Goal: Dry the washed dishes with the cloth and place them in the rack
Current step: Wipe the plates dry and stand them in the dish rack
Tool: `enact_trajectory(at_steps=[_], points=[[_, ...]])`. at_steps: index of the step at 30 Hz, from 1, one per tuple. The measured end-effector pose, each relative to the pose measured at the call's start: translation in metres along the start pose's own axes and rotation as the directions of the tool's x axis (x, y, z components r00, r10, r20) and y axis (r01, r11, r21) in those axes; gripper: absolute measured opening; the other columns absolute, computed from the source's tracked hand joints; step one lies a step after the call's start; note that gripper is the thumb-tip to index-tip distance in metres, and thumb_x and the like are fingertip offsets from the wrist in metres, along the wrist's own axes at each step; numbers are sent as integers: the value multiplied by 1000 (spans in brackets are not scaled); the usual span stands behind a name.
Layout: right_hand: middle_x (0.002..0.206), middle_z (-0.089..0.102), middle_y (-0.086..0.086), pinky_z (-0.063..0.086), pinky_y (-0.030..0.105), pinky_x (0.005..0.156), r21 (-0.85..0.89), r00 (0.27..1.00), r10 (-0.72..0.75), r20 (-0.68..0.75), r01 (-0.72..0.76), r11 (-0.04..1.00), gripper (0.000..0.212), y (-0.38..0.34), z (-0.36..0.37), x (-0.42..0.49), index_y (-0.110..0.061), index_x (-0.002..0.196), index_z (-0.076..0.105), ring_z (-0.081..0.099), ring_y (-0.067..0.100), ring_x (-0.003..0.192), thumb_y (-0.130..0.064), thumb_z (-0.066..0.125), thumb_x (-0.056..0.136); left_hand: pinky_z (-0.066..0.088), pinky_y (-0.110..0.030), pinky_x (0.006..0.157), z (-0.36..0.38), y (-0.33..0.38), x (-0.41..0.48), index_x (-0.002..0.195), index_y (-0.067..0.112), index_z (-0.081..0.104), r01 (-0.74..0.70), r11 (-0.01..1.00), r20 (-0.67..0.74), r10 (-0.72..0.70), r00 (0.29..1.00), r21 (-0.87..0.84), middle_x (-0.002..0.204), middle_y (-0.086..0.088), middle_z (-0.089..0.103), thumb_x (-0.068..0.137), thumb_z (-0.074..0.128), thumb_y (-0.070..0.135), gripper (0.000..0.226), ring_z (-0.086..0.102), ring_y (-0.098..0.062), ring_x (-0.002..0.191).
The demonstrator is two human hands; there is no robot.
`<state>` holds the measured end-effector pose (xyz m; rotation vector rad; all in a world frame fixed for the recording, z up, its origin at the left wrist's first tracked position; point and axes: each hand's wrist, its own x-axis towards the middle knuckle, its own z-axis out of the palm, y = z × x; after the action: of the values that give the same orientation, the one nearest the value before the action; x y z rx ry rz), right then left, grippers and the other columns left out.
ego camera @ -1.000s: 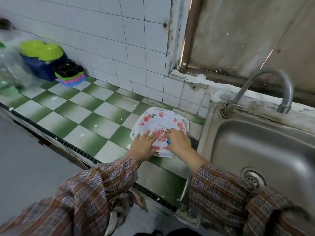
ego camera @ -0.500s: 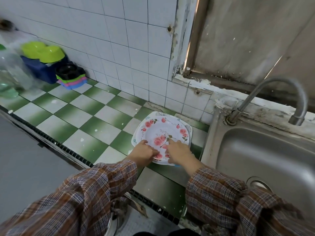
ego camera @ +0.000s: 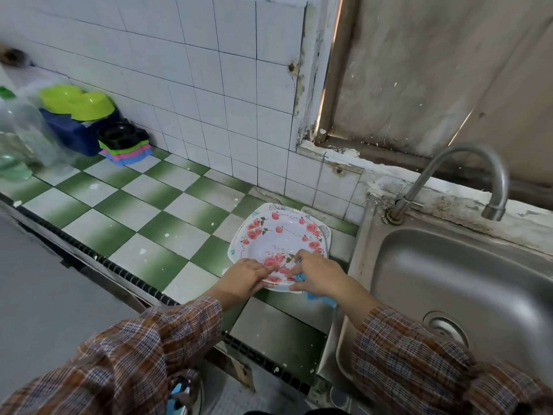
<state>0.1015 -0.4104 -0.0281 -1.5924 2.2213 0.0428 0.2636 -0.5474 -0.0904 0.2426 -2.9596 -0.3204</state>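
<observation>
White glossy plate with pink rose print (ego camera: 279, 235) lies flat on the green-and-white checkered tile surface (ego camera: 167, 232), just beside the stainless steel sink (ego camera: 449, 280). It sits on a second pale plate whose printed edge (ego camera: 279, 207) shows at the far side.

Left hand (ego camera: 244, 275): fingers fairly straight, laid on the near rim and pressing down, nothing held. Right hand (ego camera: 317, 274): fingers curled over a bunched blue cloth (ego camera: 324, 300) at the near-right rim, with a cloth tail sticking out under the wrist.

Handling, my read: the plate looks light, stiff and thin-walled. Maybe plastic, cannot confirm, so treat it as breakable. Glossy and likely wet, so slippery, and it could skate on the plate beneath. Best hold is the rim, thumb on top and fingers under the near edge, other hand wiping through the cloth. The cloth is soft and limp and will follow the plate's well. Lifting the top plate alone needs a fingertip under its lip, and a water film may make the two stick. Rack not identifiable in view.
</observation>
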Motion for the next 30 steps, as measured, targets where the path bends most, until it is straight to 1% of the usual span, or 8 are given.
enact_trajectory(at_steps=[4, 7, 14, 19, 22, 24, 26, 30], points=[[136, 43, -6, 45, 36, 94, 86, 997, -4, -72, 10, 996, 37, -3, -2, -16, -38, 128, 61, 43, 17, 120, -45, 61, 91, 44, -38, 91, -12, 12, -8, 140, 16, 50, 71, 996, -59, -75, 995, -62, 109, -7, 69, 97, 23, 43, 57, 62, -28, 96], [139, 40, -8, 44, 34, 97, 128, 988, 28, -150, -8, 992, 35, -6, -2, -28, -41, 125, 62, 40, 14, 124, -48, 60, 91, 44, -36, 86, -24, 18, -13, 140, 17, 50, 54, 996, -110, -62, 992, -72, 96, -5, 70, 99, 15, 54, 66, 63, -26, 87], [131, 44, -9, 43, 30, 91, 364, 945, 148, -292, -33, 931, 58, -6, -10, -48, -35, 135, 55, 44, 11, 119, -52, 68, 82, 48, -36, 84, -41, 22, -14, 148, 27, 37, 43, 993, -92, -53, 994, -108, 104, -2, 71, 101, 27, 45, 52, 64, -24, 96], [128, 44, -10, 43, 29, 93, 528, 879, 258, -401, -8, 849, 64, -5, -17, -48, -29, 134, 56, 44, 11, 117, -46, 77, 76, 47, -33, 86, -56, 25, -5, 153, 29, 19, 41, 992, -83, -51, 995, -120, 118, -9, 68, 103, 33, 39, 52, 64, -28, 101], [125, 42, -9, 37, 26, 97, 621, 804, 348, -483, 33, 783, 65, -6, -25, -44, -27, 134, 55, 40, 8, 117, -39, 80, 75, 46, -22, 76, -62, 26, 1, 149, 42, 12, 59, 988, -116, -76, 990, -141, 109, -8, 71, 104, 34, 36, 51, 66, -21, 87], [124, 41, -7, 39, 27, 100, 776, 719, 497, -485, 92, 624, 59, -6, -31, -43, -28, 132, 56, 41, 9, 115, -31, 79, 77, 42, -13, 69, -65, 26, 6, 144, 49, 15, 69, 982, -130, -93, 987, -175, 98, -5, 73, 103, 33, 38, 46, 60, -11, 73], [128, 48, -2, 48, 33, 98, 922, 657, 655, -373, 183, 342, 47, -4, -37, -45, -32, 123, 58, 51, 14, 113, -25, 77, 80, 43, -11, 67, -67, 28, 13, 144, 49, 20, 71, 975, -172, -109, 979, -210, 91, -2, 73, 104, 38, 33, 47, 55, -7, 64], [115, 63, 10, 60, 27, 65, 938, 678, 729, -94, 306, -163, 40, 0, -49, -58, -14, 121, 61, 65, 20, 85, -8, 73, 83, 36, -5, 49, -74, 33, 29, 143, 35, 35, 123, 916, -323, -257, 911, -381, 65, 1, 59, 101, 48, 20, 46, 45, -4, 46]])
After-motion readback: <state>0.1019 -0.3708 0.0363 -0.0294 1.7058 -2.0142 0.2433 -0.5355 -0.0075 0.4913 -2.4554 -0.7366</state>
